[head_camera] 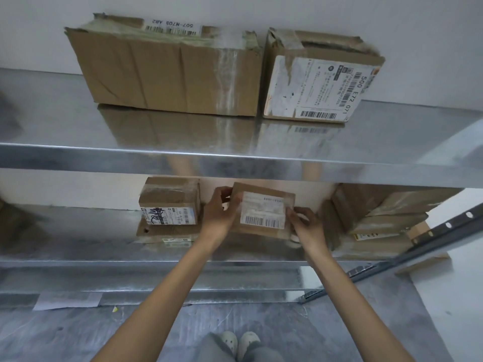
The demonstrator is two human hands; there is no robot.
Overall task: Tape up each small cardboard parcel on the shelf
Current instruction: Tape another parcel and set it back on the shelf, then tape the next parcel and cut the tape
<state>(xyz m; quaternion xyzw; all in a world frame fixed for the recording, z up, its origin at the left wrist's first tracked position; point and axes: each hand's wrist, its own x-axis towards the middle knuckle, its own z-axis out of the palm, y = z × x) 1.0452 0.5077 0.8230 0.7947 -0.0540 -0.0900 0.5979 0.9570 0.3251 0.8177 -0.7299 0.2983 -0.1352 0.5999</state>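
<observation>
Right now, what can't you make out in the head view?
All head view.
parcel back and underside: hidden by its own front and by the left hand and right hand, which both grip it.
pale object under the right hand: mostly covered; tape roll or not, cannot tell.
right-side boxes: blurred, tops cut by upper shelf edge.
parcel label text: too small.
</observation>
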